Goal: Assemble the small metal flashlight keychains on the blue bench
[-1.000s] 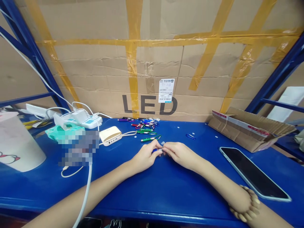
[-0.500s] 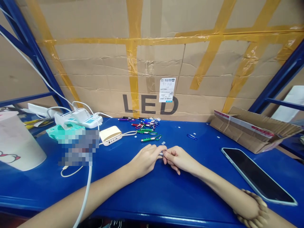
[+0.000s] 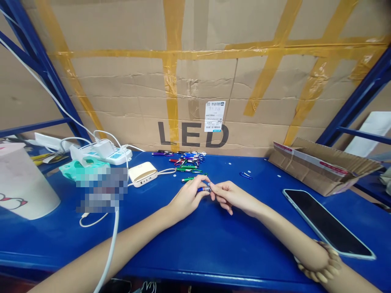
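Observation:
Between my fingers is a small blue and silver flashlight point(image 3: 204, 189), partly covered by them. My left hand point(image 3: 190, 196) is closed round its blue body. My right hand point(image 3: 230, 195) pinches the silver end with thumb and forefinger; its other fingers curl below. Just behind my hands lie green keychain flashlights point(image 3: 188, 170), one partly hidden by my left hand. Farther back is a pile of similar flashlights point(image 3: 191, 156) in blue, red, purple and black. A loose blue carabiner clip point(image 3: 246, 176) rests on the table to the right, beyond my right hand.
On the right are a phone point(image 3: 326, 221) and an open cardboard box point(image 3: 317, 169). A cream power bank point(image 3: 143, 174), a power strip point(image 3: 117, 156), a green tissue pack point(image 3: 71, 170) and a white bin point(image 3: 29, 183) stand left. A white cable point(image 3: 112, 244) crosses my left forearm. Behind rises a large carton point(image 3: 137, 93).
My left hand's fingers have shifted and lifted, so more of the blue flashlight body shows. My right hand keeps its pinch and has moved slightly.

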### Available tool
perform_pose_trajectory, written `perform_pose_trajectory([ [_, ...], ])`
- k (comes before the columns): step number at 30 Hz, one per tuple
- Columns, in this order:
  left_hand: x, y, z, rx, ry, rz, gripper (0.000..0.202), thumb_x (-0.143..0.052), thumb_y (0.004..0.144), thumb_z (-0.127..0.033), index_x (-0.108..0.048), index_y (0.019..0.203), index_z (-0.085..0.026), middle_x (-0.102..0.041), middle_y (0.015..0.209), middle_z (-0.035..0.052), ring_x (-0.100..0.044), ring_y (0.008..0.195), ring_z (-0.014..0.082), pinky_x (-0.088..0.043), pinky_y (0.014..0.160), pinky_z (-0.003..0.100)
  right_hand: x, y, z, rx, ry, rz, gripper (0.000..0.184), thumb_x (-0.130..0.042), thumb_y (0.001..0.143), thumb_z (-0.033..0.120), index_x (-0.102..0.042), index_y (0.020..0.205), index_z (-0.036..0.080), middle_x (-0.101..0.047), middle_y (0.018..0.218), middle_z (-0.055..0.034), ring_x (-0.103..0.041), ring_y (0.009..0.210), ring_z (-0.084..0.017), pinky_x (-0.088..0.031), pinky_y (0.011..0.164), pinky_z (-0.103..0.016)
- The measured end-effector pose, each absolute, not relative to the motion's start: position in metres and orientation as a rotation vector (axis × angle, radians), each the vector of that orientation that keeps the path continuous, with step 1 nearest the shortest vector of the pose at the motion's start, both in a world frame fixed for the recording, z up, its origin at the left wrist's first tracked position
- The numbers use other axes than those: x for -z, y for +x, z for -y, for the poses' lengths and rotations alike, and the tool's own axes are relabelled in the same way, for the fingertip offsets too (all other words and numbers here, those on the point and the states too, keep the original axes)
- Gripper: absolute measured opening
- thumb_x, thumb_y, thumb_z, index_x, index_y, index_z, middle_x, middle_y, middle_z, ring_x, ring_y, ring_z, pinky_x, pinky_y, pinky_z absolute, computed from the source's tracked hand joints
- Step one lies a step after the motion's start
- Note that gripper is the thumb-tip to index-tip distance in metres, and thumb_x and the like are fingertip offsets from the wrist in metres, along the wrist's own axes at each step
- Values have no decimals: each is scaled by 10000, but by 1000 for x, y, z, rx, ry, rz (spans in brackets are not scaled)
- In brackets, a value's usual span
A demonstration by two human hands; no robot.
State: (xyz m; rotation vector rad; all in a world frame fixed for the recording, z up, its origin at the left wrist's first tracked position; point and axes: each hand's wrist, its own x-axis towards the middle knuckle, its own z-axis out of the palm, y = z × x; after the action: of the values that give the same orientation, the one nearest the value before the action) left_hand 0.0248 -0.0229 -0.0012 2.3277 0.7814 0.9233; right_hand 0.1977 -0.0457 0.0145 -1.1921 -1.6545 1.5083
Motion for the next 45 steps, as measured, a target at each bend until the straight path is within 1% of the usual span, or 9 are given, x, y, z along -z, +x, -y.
perform_pose_trajectory([
  [9,-1,16,35,-818,2604,-666,192,-394,898,-199,-429,1086,-197,-652,938,42,-589,899,178,-437,818,294,-19,197,58,-1203,-1324,1964,412,-429,818,488,-524,602,149,-447,383,52,-422,304,-52,-328,345,-153],
  [12,-1,15,35,-814,2744,-657,188,-367,908,-193,-446,1078,-184,-634,954,62,-582,828,179,-444,767,297,-21,196,61,-1374,-1257,1873,416,-464,790,512,-508,587,152,-402,364,67,-393,302,-52,-317,343,-161],
  [15,-3,15,33,-745,2831,-643,202,-353,911,-164,-438,1094,-179,-633,909,56,-578,789,177,-438,738,296,-19,196,59,-1674,-1213,1606,382,-528,767,491,-498,598,150,-297,368,101,-274,309,-30,-271,316,-150],
  [19,-4,15,26,-795,2846,-647,196,-372,913,-180,-425,1102,-186,-629,976,60,-582,855,183,-433,763,300,-17,196,53,-2003,-1173,1190,289,-551,796,373,-456,630,156,-189,421,126,-137,348,-16,-171,307,-124],
  [22,-2,17,22,-925,2748,-694,209,-398,906,-201,-410,1115,-190,-627,1019,62,-577,938,190,-428,813,313,-19,197,50,-2025,-1125,1088,273,-534,821,352,-434,651,164,-160,439,125,-116,361,-22,-143,314,-122],
  [31,-6,21,24,-1016,2645,-817,165,-420,888,-193,-550,990,-191,-644,887,44,-573,801,175,-433,768,311,-21,194,52,-1877,-1115,1215,377,-603,736,512,-434,701,177,-198,466,122,-176,372,-24,-195,319,-128],
  [39,-5,28,23,-1073,2217,-842,90,-460,860,-188,-514,932,-189,-661,881,25,-623,843,160,-451,763,269,-18,190,50,-1485,-1164,1454,504,-435,754,657,-469,685,159,-326,485,90,-338,368,-30,-392,341,-163],
  [43,-6,30,23,-1091,1930,-820,69,-492,846,-226,-485,890,-174,-681,810,27,-628,817,155,-435,731,253,-18,195,45,-1113,-1216,1571,426,-559,716,569,-533,844,164,-513,623,31,-489,422,-73,-441,322,-195],
  [45,-7,30,23,-1060,1797,-770,105,-486,849,-258,-463,893,-165,-680,771,31,-604,704,133,-417,643,233,-19,197,45,-969,-1209,1591,402,-643,679,480,-564,924,171,-580,746,-12,-551,504,-100,-458,334,-196],
])
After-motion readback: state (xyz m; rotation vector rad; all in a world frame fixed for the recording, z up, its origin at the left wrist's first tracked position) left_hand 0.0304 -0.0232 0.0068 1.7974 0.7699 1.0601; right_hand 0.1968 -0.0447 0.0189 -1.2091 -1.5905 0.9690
